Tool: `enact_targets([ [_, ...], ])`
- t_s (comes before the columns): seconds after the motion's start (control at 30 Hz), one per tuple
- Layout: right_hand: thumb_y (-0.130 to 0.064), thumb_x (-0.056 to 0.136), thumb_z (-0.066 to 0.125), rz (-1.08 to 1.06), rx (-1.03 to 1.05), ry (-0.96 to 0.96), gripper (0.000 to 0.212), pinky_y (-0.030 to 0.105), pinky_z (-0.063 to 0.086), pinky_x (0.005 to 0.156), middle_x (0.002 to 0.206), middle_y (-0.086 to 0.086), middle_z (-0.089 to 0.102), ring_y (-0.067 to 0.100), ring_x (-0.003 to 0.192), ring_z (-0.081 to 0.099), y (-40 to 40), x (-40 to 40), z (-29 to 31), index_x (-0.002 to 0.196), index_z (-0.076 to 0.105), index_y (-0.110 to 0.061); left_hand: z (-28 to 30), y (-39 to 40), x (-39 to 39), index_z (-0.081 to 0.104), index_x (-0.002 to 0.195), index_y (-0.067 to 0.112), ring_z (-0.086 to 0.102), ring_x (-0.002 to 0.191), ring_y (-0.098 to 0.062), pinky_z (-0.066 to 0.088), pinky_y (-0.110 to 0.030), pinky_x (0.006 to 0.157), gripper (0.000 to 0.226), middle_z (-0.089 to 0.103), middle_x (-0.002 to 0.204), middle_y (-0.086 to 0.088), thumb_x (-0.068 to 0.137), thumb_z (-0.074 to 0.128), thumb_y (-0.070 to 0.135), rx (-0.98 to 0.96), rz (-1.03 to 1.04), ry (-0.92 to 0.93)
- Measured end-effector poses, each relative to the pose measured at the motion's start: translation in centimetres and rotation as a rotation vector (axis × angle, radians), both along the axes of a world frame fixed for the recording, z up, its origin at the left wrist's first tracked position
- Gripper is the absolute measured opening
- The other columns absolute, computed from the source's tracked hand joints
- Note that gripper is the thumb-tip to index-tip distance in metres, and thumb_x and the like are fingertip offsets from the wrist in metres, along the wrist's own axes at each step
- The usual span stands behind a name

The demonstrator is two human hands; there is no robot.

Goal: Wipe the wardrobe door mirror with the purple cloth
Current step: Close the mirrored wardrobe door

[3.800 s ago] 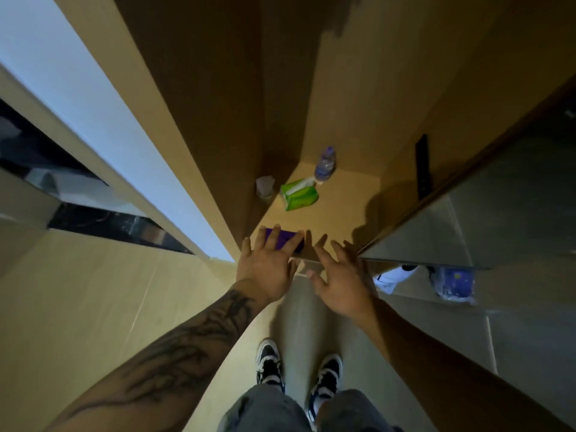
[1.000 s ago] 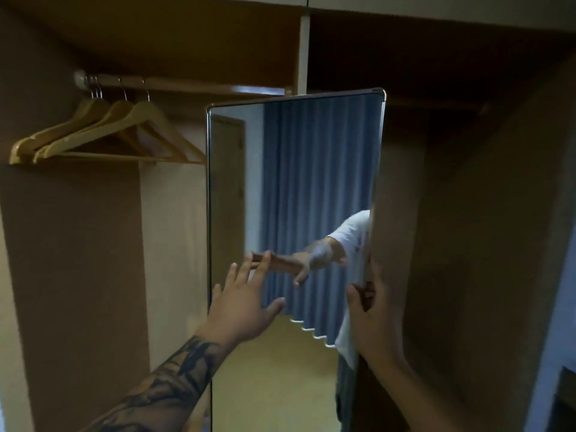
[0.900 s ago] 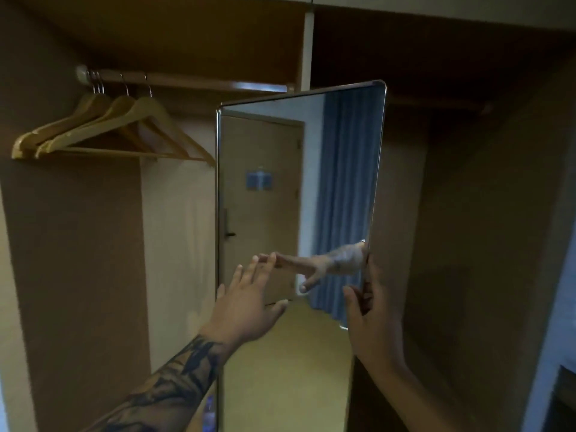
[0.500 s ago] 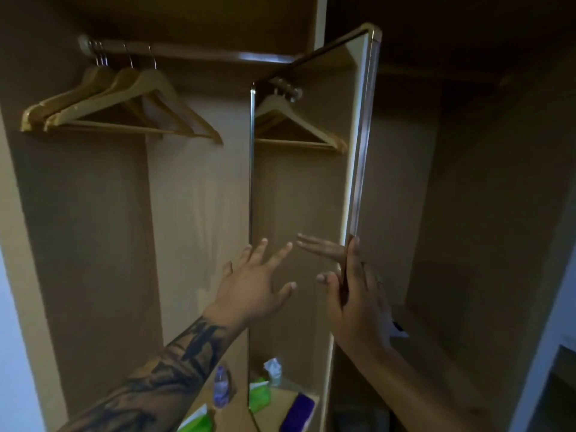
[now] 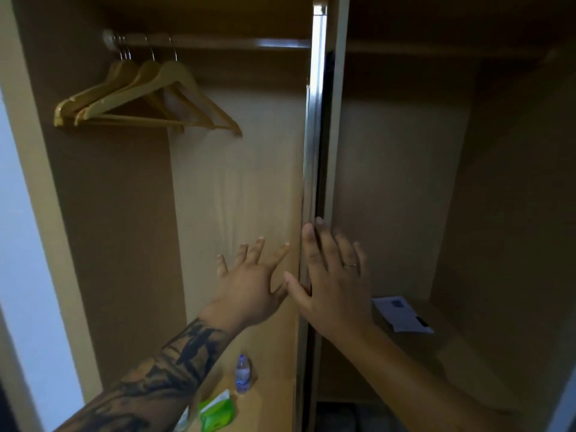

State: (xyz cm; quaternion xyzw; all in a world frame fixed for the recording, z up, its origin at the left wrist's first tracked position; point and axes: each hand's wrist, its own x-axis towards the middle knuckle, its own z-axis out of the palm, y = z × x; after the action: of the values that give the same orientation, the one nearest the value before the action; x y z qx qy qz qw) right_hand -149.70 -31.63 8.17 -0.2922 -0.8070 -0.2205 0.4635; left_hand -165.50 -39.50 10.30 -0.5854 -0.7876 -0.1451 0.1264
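The mirror panel [image 5: 313, 126] stands edge-on against the wardrobe's centre divider, so only its thin metal frame shows and no glass is visible. My right hand [image 5: 332, 275] lies flat with straight fingers against that edge, a ring on one finger. Just to its left, my left hand [image 5: 252, 279] hovers with spread fingers and holds nothing. The purple cloth is out of sight.
Wooden hangers [image 5: 146, 98] hang on the rail at upper left. On the left compartment's shelf stand a small water bottle [image 5: 242, 374] and a green tissue pack [image 5: 216, 414]. A white paper [image 5: 400, 313] lies on the right compartment's shelf.
The mirror has swung from facing me to edge-on against the divider, pushed by my right hand. The view dropped slightly; the purple cloth seen half a second ago is out of frame.
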Motion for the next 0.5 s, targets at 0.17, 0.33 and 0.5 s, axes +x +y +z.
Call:
enact_targets([
  [0.17, -0.069, 0.098, 0.043, -0.071, -0.121, -0.073, 0.097, 0.062, 0.028, 0.118, 0.169, 0.011, 0.024, 0.037, 0.151, 0.033, 1.6, -0.5, 0.2, 0.164, -0.01, -0.024, -0.3, -0.5, -0.8, -0.006, 0.155, 0.056, 0.0, 0.158, -0.03, 0.005, -0.068, 0.121, 0.076, -0.002, 0.172, 0.0, 0.096, 0.038, 0.071, 0.008, 0.026, -0.012],
  [0.33, -0.073, 0.099, 0.031, -0.109, -0.203, -0.123, 0.093, 0.066, 0.01, 0.123, 0.171, 0.007, -0.007, 0.038, 0.158, 0.009, 2.9, -1.6, 0.7, 0.162, -0.02, -0.027, -0.3, -0.6, -0.9, -0.005, 0.156, 0.054, -0.001, 0.158, -0.031, 0.005, -0.069, 0.121, 0.076, -0.003, 0.172, -0.001, 0.097, 0.04, 0.069, 0.008, 0.033, -0.016],
  [0.5, -0.072, 0.1, 0.029, -0.149, -0.205, -0.187, 0.093, 0.065, -0.005, 0.123, 0.168, 0.003, -0.026, 0.037, 0.157, -0.012, 4.1, -2.3, 1.3, 0.161, -0.02, -0.024, -0.2, -0.2, -1.2, -0.007, 0.156, 0.054, -0.002, 0.158, -0.032, 0.006, -0.069, 0.121, 0.076, -0.003, 0.172, -0.002, 0.097, 0.038, 0.07, 0.02, 0.044, 0.005],
])
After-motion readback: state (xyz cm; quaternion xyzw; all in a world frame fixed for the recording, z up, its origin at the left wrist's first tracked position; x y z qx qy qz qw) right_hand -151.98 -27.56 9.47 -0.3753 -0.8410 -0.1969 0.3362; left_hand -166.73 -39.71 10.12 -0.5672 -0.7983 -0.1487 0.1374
